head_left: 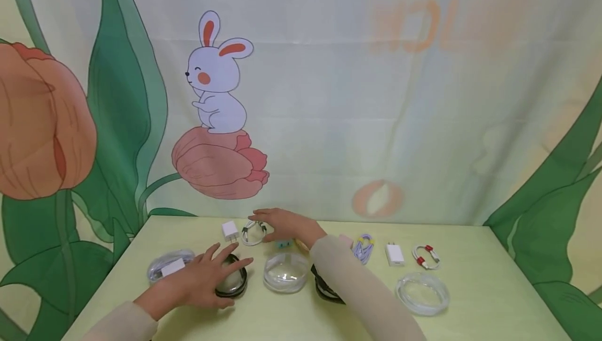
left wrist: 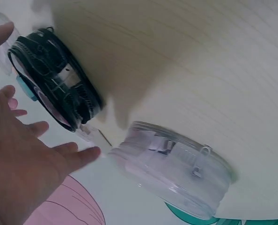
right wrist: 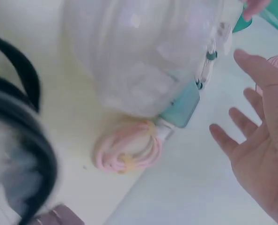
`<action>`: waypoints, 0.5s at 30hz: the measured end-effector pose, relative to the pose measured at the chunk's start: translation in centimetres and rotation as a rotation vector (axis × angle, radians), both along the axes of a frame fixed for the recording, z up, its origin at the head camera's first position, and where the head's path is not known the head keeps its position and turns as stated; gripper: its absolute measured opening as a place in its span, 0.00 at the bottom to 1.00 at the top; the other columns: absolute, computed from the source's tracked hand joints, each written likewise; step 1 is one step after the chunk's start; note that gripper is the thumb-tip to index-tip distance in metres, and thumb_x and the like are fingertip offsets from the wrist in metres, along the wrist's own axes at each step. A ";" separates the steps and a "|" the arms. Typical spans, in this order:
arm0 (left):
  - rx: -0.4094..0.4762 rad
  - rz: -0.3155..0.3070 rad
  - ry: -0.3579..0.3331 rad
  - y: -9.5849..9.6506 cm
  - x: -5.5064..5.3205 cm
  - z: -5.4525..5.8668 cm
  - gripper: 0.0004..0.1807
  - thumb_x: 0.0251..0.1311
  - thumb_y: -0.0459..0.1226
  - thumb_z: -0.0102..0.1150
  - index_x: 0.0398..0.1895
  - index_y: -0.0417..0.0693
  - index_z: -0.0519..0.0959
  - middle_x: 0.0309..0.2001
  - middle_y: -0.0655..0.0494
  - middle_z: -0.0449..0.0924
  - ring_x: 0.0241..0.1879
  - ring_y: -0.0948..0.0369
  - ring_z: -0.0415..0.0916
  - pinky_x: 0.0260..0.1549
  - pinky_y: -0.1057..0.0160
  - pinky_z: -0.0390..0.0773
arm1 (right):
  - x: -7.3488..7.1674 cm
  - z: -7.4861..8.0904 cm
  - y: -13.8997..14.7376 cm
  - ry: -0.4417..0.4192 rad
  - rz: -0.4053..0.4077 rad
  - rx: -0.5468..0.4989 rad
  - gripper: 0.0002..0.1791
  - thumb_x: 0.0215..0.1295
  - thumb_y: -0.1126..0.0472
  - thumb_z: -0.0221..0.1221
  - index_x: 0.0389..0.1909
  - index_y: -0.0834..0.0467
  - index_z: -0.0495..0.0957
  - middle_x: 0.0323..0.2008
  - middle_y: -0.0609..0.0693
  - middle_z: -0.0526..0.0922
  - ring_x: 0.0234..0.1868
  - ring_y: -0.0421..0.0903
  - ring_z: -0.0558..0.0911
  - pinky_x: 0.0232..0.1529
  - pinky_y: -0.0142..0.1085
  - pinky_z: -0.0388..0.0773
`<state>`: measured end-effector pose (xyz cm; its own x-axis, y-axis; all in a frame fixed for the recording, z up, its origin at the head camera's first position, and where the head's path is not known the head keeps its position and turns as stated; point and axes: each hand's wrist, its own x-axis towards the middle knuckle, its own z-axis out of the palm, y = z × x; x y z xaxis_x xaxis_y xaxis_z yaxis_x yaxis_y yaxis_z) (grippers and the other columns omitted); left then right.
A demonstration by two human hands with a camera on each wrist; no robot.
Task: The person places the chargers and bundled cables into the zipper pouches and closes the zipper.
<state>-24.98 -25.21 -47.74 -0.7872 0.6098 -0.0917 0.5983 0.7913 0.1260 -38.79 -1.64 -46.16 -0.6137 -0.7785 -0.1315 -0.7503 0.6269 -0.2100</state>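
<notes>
My left hand (head_left: pixel 204 277) hovers with spread fingers beside a round clear case with black edging (head_left: pixel 241 284), partly covering it; the left wrist view shows a gap between that hand (left wrist: pixel 26 159) and the black-edged case (left wrist: pixel 54 82). At the back of the table, my right hand (head_left: pixel 288 226) reaches over a coiled white cable with dark ties (head_left: pixel 247 237). Its fingers look spread and hold nothing in the right wrist view, where the hand (right wrist: pixel 265 150) is apart from the white cable (right wrist: pixel 206 68) and a teal charger (right wrist: pixel 188 108).
Left stands a clear case (head_left: pixel 157 265) with a white block inside. A white charger (head_left: pixel 230 230), middle clear case (head_left: pixel 285 278) and pink coiled cable (right wrist: pixel 127 161) are nearby. Rightward are another black-edged case (head_left: pixel 323 291), purple cable (head_left: pixel 363 251), white charger (head_left: pixel 395 255), red-tied cable (head_left: pixel 419 261) and clear case (head_left: pixel 423 307).
</notes>
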 end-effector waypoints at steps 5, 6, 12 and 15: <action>0.009 -0.070 -0.113 -0.4 -0.4 0.3 0.42 0.62 0.53 0.66 0.79 0.62 0.60 0.78 0.38 0.51 0.72 0.30 0.52 0.56 0.29 0.71 | -1.4 0.4 -0.5 -0.032 0.076 0.030 0.38 0.70 0.58 0.64 0.78 0.43 0.62 0.78 0.41 0.59 0.78 0.43 0.57 0.75 0.39 0.58; 0.010 -0.082 -0.133 -0.5 -0.4 0.3 0.41 0.63 0.51 0.65 0.78 0.61 0.61 0.78 0.38 0.51 0.72 0.31 0.52 0.56 0.30 0.72 | -1.6 0.3 -0.5 -0.038 0.081 0.035 0.38 0.69 0.59 0.65 0.77 0.43 0.63 0.78 0.41 0.60 0.78 0.42 0.58 0.75 0.39 0.59; -0.016 0.022 -0.122 -0.1 -0.4 -0.2 0.37 0.62 0.50 0.68 0.73 0.54 0.68 0.73 0.38 0.61 0.67 0.37 0.60 0.52 0.37 0.77 | -3.0 0.0 -1.2 -0.045 0.072 0.071 0.39 0.67 0.64 0.66 0.76 0.42 0.65 0.77 0.39 0.60 0.78 0.42 0.59 0.74 0.38 0.60; -0.027 0.098 -0.070 0.4 -0.3 -0.7 0.39 0.58 0.52 0.72 0.70 0.51 0.70 0.68 0.36 0.65 0.61 0.35 0.65 0.45 0.40 0.80 | -3.4 -0.4 -1.5 -0.067 0.060 0.057 0.39 0.66 0.65 0.66 0.76 0.41 0.65 0.77 0.38 0.60 0.78 0.42 0.59 0.74 0.39 0.61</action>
<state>-25.23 -24.78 -48.45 -0.8342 0.5265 -0.1638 0.5083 0.8494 0.1420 -42.18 -3.11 -46.56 -0.5541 -0.8039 -0.2159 -0.7724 0.5933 -0.2266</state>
